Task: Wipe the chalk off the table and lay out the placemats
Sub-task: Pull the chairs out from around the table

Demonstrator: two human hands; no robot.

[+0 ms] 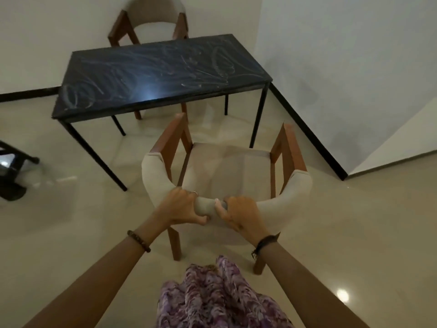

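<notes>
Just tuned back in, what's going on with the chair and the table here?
A person grips the padded backrest of the near chair with both hands, left hand and right hand, side by side at its middle. The chair stands a little apart from the black table, facing it. The tabletop is covered in chalk scribbles, unwiped. No cloth or placemats are in view. A second chair sits on the table's far side.
</notes>
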